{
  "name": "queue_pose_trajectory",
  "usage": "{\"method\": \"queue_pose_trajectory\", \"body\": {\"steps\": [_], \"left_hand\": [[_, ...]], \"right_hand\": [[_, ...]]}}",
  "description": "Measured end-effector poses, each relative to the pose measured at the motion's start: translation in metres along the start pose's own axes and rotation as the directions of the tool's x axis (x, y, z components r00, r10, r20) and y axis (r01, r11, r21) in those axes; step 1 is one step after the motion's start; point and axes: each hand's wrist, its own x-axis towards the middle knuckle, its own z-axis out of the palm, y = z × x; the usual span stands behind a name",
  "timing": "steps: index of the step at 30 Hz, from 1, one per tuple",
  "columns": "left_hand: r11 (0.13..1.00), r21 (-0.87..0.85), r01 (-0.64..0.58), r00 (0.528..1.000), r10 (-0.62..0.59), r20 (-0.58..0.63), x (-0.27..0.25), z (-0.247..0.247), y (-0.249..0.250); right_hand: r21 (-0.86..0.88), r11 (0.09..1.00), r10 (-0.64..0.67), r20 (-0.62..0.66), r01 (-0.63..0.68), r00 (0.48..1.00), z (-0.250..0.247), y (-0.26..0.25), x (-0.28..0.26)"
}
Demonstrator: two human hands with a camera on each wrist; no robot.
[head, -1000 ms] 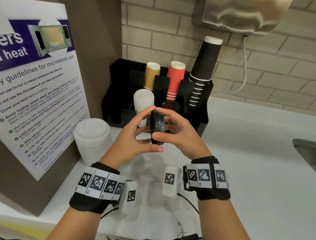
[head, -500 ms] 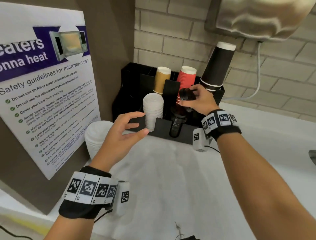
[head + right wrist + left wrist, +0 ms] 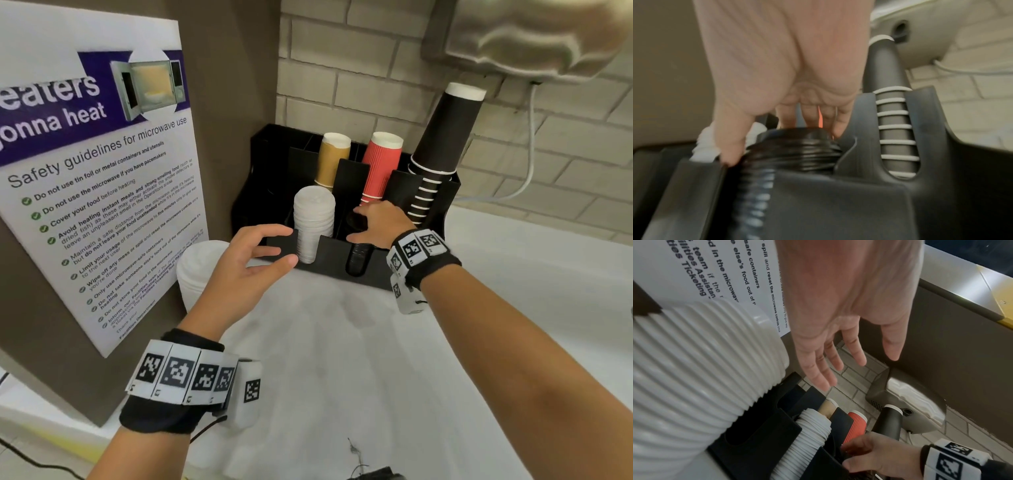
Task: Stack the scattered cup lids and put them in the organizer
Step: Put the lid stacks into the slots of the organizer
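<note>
Since half a second ago, my right hand (image 3: 380, 222) has dropped from beside the red cups (image 3: 381, 168) down onto the stack of black lids (image 3: 795, 151) in the organizer (image 3: 370, 272), in its near-row slot right of the white lids (image 3: 313, 222). Its fingers (image 3: 731, 146) curl around the top of that black stack, thumb on the left side. My left hand (image 3: 245, 270) hovers above the surface (image 3: 342, 359) just near the organizer's left end, fingers spread and holding nothing. A taller stack of white lids (image 3: 198, 270) stands left of it, beside the microwave safety poster (image 3: 96, 178). Brown cups (image 3: 333, 159) and black cups (image 3: 442, 144) stand in the far slots.
</note>
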Motion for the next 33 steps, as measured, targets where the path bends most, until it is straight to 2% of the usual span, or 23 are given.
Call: {"method": "queue_pose_trajectory", "body": {"steps": [5, 9, 11, 13, 15, 17, 18, 20, 22, 23, 25, 27, 29, 33], "left_hand": [[1.000, 0.021, -0.002, 1.000, 0.002, 0.002, 0.000, 0.001, 0.003], [0.996, 0.088, -0.019, 1.000, 0.021, -0.018, 0.000, -0.004, 0.009], [0.966, 0.250, -0.071, 0.996, 0.080, -0.027, 0.002, -0.009, 0.015], [0.873, 0.485, -0.046, 0.998, 0.057, -0.008, 0.006, -0.016, 0.020], [0.733, 0.673, 0.100, 0.992, -0.123, -0.014, 0.008, -0.023, 0.025], [0.602, 0.773, 0.198, 0.958, -0.288, -0.021, 0.008, -0.028, 0.027], [0.544, 0.811, 0.217, 0.937, -0.350, -0.017, 0.008, -0.030, 0.028], [0.419, 0.881, 0.221, 0.894, -0.449, -0.011, 0.006, -0.033, 0.028], [0.328, 0.923, 0.203, 0.861, -0.509, -0.009, 0.004, -0.034, 0.029], [0.293, 0.938, 0.182, 0.851, -0.524, -0.002, 0.003, -0.033, 0.029], [0.232, 0.963, 0.139, 0.839, -0.544, 0.010, 0.002, -0.031, 0.029], [0.186, 0.976, 0.112, 0.830, -0.557, 0.011, 0.002, -0.029, 0.029], [0.184, 0.980, 0.082, 0.830, -0.557, 0.035, 0.002, -0.028, 0.030], [0.309, 0.951, 0.026, 0.836, -0.529, 0.149, 0.007, -0.019, 0.030]], "right_hand": [[-0.201, 0.979, 0.026, 0.018, -0.021, 1.000, 0.019, -0.010, -0.011], [-0.148, 0.986, 0.087, 0.074, -0.076, 0.993, 0.033, -0.013, -0.018], [-0.088, 0.991, 0.110, 0.140, -0.098, 0.984, 0.023, -0.013, -0.017], [-0.007, 0.997, 0.076, 0.128, -0.076, 0.989, 0.009, -0.017, -0.019], [0.096, 0.994, -0.041, -0.042, 0.044, 0.998, 0.000, -0.029, -0.022], [0.251, 0.946, -0.171, -0.151, 0.205, 0.974, -0.002, -0.052, -0.029], [0.352, 0.906, -0.208, -0.115, 0.236, 0.971, 0.000, -0.067, -0.032], [0.538, 0.827, -0.262, 0.105, 0.166, 0.959, 0.014, -0.097, -0.037], [0.616, 0.786, -0.310, 0.316, 0.054, 0.897, 0.035, -0.123, -0.038], [0.628, 0.778, -0.328, 0.370, 0.025, 0.869, 0.046, -0.133, -0.039], [0.691, 0.723, -0.372, 0.377, 0.010, 0.848, 0.062, -0.151, -0.039], [0.783, 0.622, -0.394, 0.310, 0.003, 0.865, 0.068, -0.164, -0.040], [0.828, 0.561, -0.379, 0.249, 0.007, 0.891, 0.067, -0.166, -0.040], [0.795, 0.602, -0.333, 0.173, 0.067, 0.927, 0.063, -0.142, -0.045]]}}
